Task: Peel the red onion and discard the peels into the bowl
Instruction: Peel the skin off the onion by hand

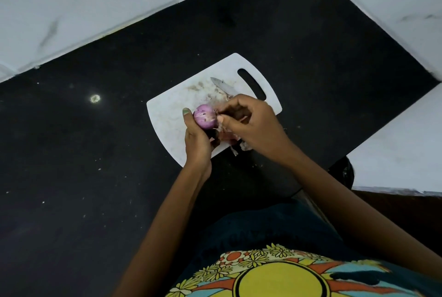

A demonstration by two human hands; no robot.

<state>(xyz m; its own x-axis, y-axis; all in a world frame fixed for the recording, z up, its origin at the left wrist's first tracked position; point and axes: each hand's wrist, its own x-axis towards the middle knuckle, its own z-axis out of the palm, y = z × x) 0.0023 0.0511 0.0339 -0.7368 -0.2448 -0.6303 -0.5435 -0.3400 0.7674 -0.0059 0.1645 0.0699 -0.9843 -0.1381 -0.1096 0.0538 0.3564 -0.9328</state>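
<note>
Head view: left hand is gripping a red onion over a white cutting board on the black bench; right hand fingers are pinching its peel; a knife is lying beyond.

I can read no text, label, brand, number or sign anywhere in my view. The shirt at the bottom edge carries only a picture print, a yellow disc ringed with flowers and orange rays, with no lettering that I can make out. The white cutting board bears stains but no mark or logo that I can read.
</note>
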